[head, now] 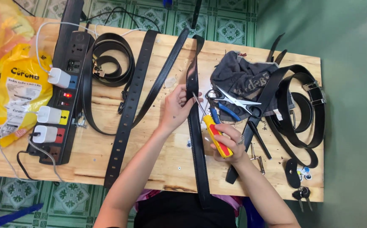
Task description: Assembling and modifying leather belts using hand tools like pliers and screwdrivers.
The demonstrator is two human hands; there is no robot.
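A black belt (198, 143) runs from the table's far edge down to its near edge in the middle. My left hand (176, 107) pinches this belt near its upper part. My right hand (229, 142) grips a screwdriver (214, 128) with a yellow and red handle, its metal tip pointing up-left and touching the belt by my left fingers. Scissors (234, 100) with black handles lie just right of the tip, next to blue-handled pliers (230, 112).
Several other black belts (128, 101) lie across the wooden table (158, 164), some coiled at far left and right (301, 109). A black power strip (65, 93) with white chargers sits left, beside yellow bags (10, 84). A grey cloth (244, 78), keys (301, 194) lie right.
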